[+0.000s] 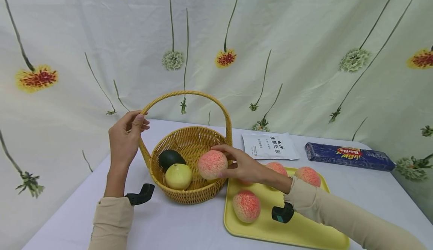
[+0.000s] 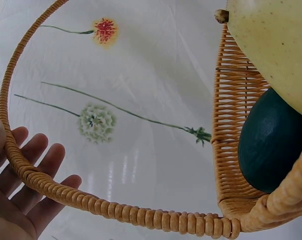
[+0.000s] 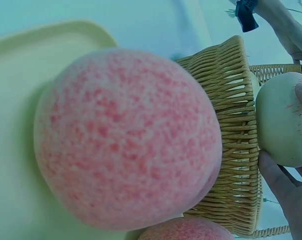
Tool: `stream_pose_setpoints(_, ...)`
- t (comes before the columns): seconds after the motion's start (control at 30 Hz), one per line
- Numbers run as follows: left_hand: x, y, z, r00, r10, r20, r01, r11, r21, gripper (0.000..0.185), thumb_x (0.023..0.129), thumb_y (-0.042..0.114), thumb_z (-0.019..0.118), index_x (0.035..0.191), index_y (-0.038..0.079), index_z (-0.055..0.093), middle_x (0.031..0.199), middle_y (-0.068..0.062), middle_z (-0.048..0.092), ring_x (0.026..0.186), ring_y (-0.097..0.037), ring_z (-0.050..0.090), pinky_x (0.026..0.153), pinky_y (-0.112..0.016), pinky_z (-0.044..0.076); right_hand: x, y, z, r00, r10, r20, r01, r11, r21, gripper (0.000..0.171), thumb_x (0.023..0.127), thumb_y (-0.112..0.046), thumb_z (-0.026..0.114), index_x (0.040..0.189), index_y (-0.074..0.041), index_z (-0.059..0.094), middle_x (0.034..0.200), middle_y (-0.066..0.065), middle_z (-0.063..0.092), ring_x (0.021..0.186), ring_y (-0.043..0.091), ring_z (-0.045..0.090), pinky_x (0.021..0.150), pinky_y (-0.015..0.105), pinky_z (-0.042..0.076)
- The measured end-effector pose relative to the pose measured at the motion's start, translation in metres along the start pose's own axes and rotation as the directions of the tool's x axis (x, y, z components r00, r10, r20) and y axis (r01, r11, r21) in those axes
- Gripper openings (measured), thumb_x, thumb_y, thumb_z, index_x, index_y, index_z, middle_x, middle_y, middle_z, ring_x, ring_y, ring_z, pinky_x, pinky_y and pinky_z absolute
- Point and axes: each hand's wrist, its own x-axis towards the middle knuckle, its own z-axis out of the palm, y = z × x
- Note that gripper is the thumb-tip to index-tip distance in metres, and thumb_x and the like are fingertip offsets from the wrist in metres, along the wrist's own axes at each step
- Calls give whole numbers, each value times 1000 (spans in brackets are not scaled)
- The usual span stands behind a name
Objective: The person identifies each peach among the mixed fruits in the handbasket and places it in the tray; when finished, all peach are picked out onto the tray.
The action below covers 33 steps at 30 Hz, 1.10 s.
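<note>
My left hand [image 1: 126,135] grips the left side of the tall handle of a wicker basket [image 1: 189,196]; the left wrist view shows the thumb on one side of the handle [image 2: 90,201] and the fingers on the other. Over the basket's right part, my right hand [image 1: 241,164] holds a pink-speckled peach [image 1: 212,164] between thumb and fingers. Inside the basket lie a dark green oval fruit [image 1: 170,159] and a pale yellow round fruit [image 1: 178,176]. A bit of another yellow item shows below the held peach, mostly hidden.
A yellow tray [image 1: 280,227] right of the basket bears several peaches, one peach [image 1: 247,206] near its left edge. Behind it lie a white packet [image 1: 270,146] and a blue Barilla box [image 1: 350,156]. A flowered cloth [image 1: 304,73] hangs at the back.
</note>
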Motion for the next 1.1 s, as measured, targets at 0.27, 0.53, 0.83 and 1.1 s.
stream_pose_setpoints(0.27,0,0,0,1000,7,-4,-7,1000,6,37,98,39,49,117,10,65,92,-8,67,77,2,61,72,-11,48,-16,-1,-6,997,63,-38,-60,996,73,65,86,-9,71,143,-18,40,135,5,49,117,23,55,93,39,50)
stream_pose_setpoints(0.53,0,0,0,1000,10,-6,-10,1000,5,37,98,39,50,116,10,65,92,-8,68,76,2,61,71,-11,47,-33,-5,-8,996,59,-68,-51,992,116,66,85,-8,71,143,-16,40,139,6,48,120,27,52,98,44,45)
stream_pose_setpoints(0.83,1,1,1,1000,18,-4,-18,1000,5,36,99,37,50,117,10,65,92,-8,68,76,2,61,71,-11,47,-55,-9,-12,996,25,-87,-12,989,150,67,85,-6,70,144,-12,39,140,11,47,120,30,52,96,40,48)
stream_pose_setpoints(1.1,0,1,1,1000,12,-5,-12,1000,11,38,98,39,49,117,10,65,92,-8,68,76,2,61,72,-10,47,-70,-4,-19,994,53,-93,-36,985,168,66,87,-8,70,144,-11,38,141,13,44,120,32,51,96,34,49)
